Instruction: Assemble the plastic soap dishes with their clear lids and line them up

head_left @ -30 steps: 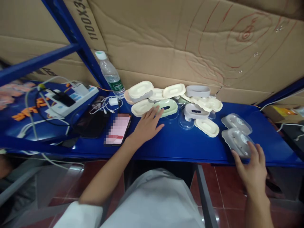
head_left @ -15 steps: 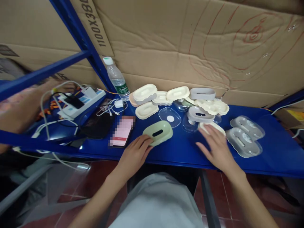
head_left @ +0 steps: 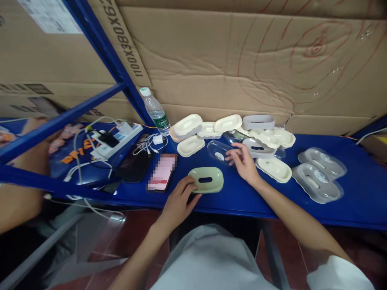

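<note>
A pale green oval dish (head_left: 216, 186) with a dark slot in its middle lies on the blue tabletop. At its left end my left hand (head_left: 180, 197) is closed, fingers on the rim and thumb below. A clear plastic lid (head_left: 218, 150) with a round sticker is tilted beyond the dish, its right edge pinched by my right hand (head_left: 244, 164). Just right of that hand rests a cream oval tray (head_left: 275, 169). Behind it stand a grey slotted dish (head_left: 260, 148) and more cream trays (head_left: 269, 137), partly overlapping.
To the left are a phone (head_left: 163, 173), a water bottle (head_left: 157, 112), a white charger with cables (head_left: 157, 139) and a power strip (head_left: 117, 141). Grey dishes under clear lids (head_left: 317, 181) lie at right. Another person's arm (head_left: 27, 177) is beyond the blue frame. Cardboard (head_left: 196, 52) walls the back.
My right hand has moved left from the cream tray to the clear lid and taken its edge; the lid has tilted. My left hand stays at the green dish.
</note>
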Tool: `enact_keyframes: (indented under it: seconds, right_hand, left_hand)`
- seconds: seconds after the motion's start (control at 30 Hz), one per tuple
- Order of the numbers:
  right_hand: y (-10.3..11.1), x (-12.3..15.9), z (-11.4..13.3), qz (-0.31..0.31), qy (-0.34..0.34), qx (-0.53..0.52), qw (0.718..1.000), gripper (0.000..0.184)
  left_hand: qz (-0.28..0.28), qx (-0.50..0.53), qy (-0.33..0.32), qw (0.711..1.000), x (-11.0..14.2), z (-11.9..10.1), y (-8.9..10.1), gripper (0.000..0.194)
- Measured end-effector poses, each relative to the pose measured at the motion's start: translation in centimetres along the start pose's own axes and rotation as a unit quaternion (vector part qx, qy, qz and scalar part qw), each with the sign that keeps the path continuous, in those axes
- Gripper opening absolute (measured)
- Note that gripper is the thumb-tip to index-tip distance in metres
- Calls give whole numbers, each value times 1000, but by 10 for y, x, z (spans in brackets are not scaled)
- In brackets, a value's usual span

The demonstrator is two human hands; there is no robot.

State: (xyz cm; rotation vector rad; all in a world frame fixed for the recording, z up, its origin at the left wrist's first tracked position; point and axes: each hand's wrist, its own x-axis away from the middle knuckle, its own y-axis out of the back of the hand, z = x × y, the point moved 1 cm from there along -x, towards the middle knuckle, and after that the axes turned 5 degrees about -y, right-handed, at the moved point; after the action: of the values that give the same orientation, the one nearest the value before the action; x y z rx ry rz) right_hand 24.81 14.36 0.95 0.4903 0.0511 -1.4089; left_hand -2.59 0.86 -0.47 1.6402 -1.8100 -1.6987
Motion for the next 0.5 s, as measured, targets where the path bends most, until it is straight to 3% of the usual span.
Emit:
enact_keyframes:
  seconds: [0.1,0.23,0.33,0.4,0.5]
  right_hand:
    - [4,-3,-2,-33,-5,2,999,50]
    - [7,-3,1,-54,86,206,973,41]
    - [7,2,9,-50,125,293,947,42]
    - [4,7,17,13,169,316,934,43]
    - [-8,17,25,168,239,331,897,58]
  left_hand:
    - [5,4,2,1000,-4,0,-2,12]
    - [6,23,12,1000,-4,0,0,14]
    - [20,10,1,1000,-10,2,5,20]
    - [22,6,0,1000,-22,8,7,26]
    - [1,-13,31,999,-50,27,8,37]
